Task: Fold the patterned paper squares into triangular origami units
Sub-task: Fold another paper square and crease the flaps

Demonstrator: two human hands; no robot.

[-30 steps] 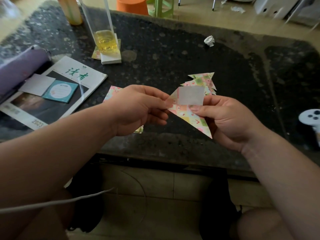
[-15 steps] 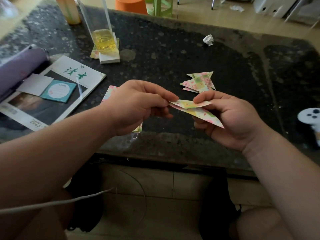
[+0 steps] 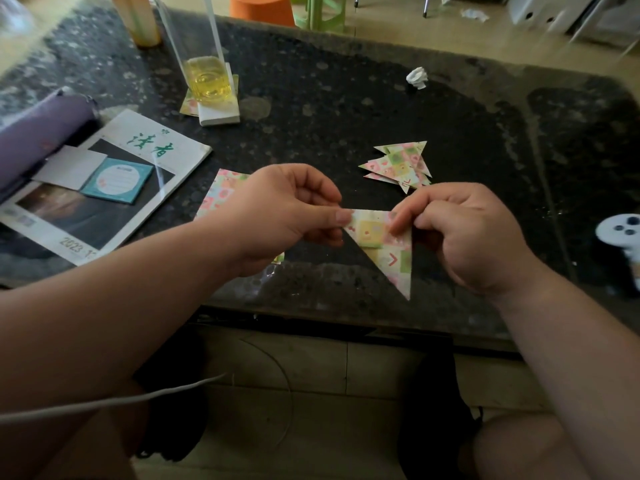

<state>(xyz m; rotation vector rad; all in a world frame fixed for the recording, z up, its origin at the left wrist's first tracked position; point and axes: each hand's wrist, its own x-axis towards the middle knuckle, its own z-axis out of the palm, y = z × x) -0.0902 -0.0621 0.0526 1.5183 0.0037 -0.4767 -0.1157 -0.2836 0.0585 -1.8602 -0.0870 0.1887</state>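
Patterned triangle (image 3: pixel 394 252), edge-on before, now face-on, top corners in the pinch of left hand (image 3: pixel 287 209) and right hand (image 3: pixel 467 233).

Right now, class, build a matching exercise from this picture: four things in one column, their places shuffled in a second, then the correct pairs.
Things
1. patterned triangle
2. pile of folded units
3. crumpled white paper
4. teal notepad

Places
A. lying on the magazine
B. pinched between the left hand and the right hand
C. alone, far side of the table
D. on the table, just beyond the right hand

Pairs: 1-B; 2-D; 3-C; 4-A
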